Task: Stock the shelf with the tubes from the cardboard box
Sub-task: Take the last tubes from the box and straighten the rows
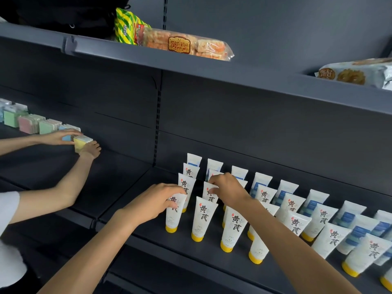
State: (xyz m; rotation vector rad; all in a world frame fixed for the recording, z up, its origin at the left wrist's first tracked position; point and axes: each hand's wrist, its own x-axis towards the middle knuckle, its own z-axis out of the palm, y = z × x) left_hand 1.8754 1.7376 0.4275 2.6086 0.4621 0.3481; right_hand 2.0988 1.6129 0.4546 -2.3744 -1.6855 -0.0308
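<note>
My left hand [158, 201] grips a front-row yellow-capped tube [175, 213], my right hand [228, 187] pinches another's crimped top [210, 193]; I should seat both upright, labels forward.

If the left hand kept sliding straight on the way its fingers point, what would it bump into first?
The left hand already grips the front-left tube. Pushed rightward, it would probably meet the neighbouring tube first; depth is hard to judge.

Large black characters "黄芪", beside a small red seal too small to be read, are printed on the white tubes [204, 218] with yellow caps. Labels on the snack packets [179, 44] above cannot be made out.
</note>
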